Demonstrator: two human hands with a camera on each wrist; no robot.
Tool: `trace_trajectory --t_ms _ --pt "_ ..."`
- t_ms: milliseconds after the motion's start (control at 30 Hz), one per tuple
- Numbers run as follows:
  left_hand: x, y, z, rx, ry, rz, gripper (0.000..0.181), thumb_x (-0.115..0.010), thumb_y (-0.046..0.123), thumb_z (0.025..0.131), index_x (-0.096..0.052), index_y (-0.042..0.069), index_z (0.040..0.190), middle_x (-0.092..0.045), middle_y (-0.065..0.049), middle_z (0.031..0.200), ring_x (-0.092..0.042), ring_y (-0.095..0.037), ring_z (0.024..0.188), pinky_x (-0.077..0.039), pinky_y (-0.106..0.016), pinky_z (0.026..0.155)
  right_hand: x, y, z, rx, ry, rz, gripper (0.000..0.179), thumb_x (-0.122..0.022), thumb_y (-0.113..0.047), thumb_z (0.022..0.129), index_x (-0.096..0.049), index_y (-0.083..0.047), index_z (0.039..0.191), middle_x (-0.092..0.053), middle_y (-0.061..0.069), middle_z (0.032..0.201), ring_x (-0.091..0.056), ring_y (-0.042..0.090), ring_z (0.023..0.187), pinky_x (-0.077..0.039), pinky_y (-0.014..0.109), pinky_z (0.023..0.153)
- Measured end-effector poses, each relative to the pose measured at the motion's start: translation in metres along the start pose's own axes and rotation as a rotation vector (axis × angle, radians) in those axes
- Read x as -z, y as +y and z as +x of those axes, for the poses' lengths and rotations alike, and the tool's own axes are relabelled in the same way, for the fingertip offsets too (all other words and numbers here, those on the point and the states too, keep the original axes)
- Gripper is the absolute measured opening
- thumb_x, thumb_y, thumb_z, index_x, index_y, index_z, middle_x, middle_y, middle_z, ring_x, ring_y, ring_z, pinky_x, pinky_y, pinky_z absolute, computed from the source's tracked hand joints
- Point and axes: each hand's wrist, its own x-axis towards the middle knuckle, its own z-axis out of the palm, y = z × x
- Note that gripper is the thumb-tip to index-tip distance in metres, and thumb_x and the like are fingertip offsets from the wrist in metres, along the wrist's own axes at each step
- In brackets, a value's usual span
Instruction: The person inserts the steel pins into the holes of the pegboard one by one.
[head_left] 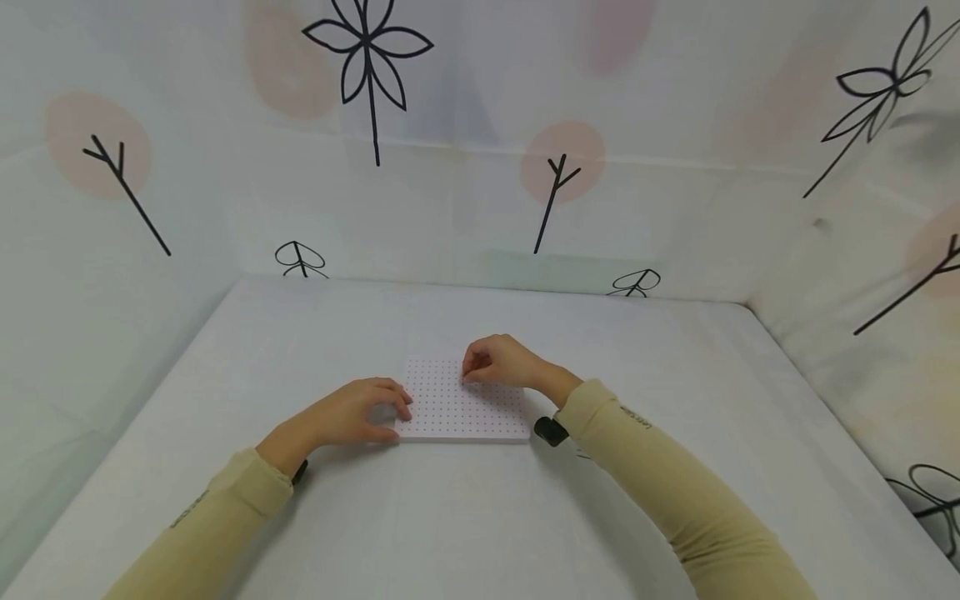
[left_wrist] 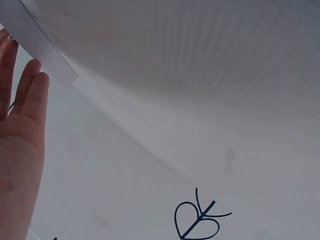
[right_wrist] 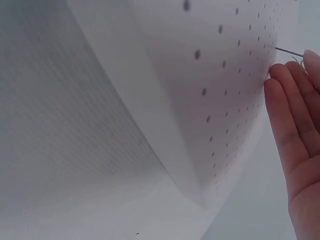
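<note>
A white board point(head_left: 465, 422) with rows of small dark holes lies flat on the table. At its left edge, my left hand point(head_left: 348, 412) rests with bent fingertips over the rim and the thumb by the near corner. In the left wrist view the fingers point(left_wrist: 36, 95) lie beside the board's pale side wall point(left_wrist: 42, 47). Above the far part of the board, my right hand point(head_left: 510, 363) pinches a thin dark needle-like rod point(right_wrist: 289, 51) between thumb and fingers. The rod's tip meets the holed surface point(right_wrist: 235, 75); whether it sits in a hole I cannot tell.
A white cloth covers the table point(head_left: 450, 517). Behind it and along both sides stand pale fabric walls point(head_left: 450, 208) with black plant drawings. A black wrist device point(head_left: 551, 431) hangs under the right sleeve, close to the board's right edge.
</note>
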Motion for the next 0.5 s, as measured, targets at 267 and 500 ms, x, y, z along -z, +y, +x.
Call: trace_trajectory --t_ms 267,500 --pt "0.000 0.001 0.000 -0.008 0.004 0.003 0.020 -0.075 0.013 0.077 -0.067 0.018 0.095 -0.059 0.000 0.114 -0.052 -0.022 0.111 -0.040 -0.043 0.096 0.002 -0.001 -0.006 -0.032 0.003 -0.003 0.005 -0.068 -0.005 0.083 -0.066 -0.007 0.087 -0.066 -0.001 0.086 -0.061 0.009 0.080 -0.050 0.022 0.074" --pt "-0.001 0.000 0.000 -0.008 0.004 0.015 0.019 -0.075 0.013 0.077 -0.067 0.018 0.094 -0.058 0.001 0.114 -0.052 -0.022 0.111 -0.039 -0.043 0.096 0.004 0.003 -0.013 -0.036 0.010 0.013 0.006 -0.068 -0.005 0.083 -0.067 -0.007 0.089 -0.066 -0.002 0.086 -0.061 0.008 0.080 -0.050 0.022 0.074"
